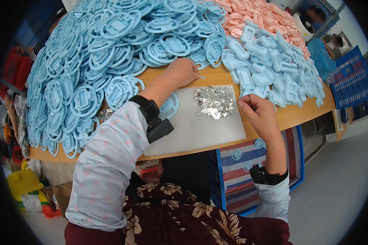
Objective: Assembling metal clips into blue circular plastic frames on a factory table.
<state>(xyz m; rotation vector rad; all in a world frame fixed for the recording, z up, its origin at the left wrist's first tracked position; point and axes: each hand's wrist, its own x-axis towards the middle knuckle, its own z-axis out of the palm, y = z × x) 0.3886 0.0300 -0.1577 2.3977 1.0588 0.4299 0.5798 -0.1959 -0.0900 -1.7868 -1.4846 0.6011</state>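
Observation:
My left hand (182, 72) is closed, its knuckles up, on the wooden table just beyond the grey mat (180, 132). Beside its fingertips lies a tiny shiny piece (203, 77); what the fingers hold, if anything, is hidden. Over the mat's right edge, my right hand (258, 113) has thumb and fingers pinched together, and I cannot make out anything between them. A heap of small silvery metal pieces (216, 102) sits on the mat between the hands. Under my left forearm, a light-blue ring-shaped plastic part (169, 107) lies partly covered.
Light-blue ring-shaped parts (86, 100) are piled high at the left and back. Light-blue oblong shells (270, 67) and pink parts (249, 16) fill the right side. Below the table's front edge stands a blue-framed bin (233, 179) lined with striped cloth. Other people (335, 43) are at far right.

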